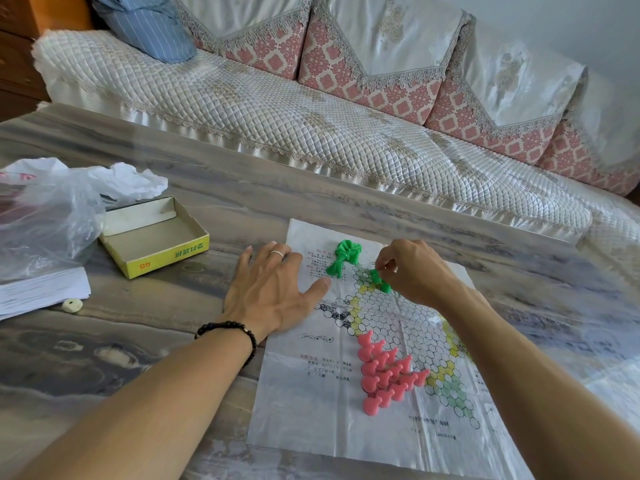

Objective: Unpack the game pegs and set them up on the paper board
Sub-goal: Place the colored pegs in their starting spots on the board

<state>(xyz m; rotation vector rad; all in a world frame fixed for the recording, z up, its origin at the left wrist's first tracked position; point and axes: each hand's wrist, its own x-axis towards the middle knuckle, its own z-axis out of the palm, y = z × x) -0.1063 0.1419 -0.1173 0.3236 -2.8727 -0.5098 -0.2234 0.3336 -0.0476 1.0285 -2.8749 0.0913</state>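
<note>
**Pink set placed, green under way**

Head view: the pink plastic pegs [388, 372] stand grouped at the near point of the thin printed paper board [346, 403] on the table. The right hand [415, 271] fingers pinch green pegs [381, 282] at the far point; a green cluster [343, 258] waits (unsorted). The left hand [273, 292], fingers spread, presses the paper. The yellow cardboard box [156, 237] lies emptied.

My left hand [273, 289] lies flat, fingers spread, palm down, a bead bracelet on the wrist. My right hand [412, 271] is raised, fingertips pinched together, forearm stretched forward.
</note>
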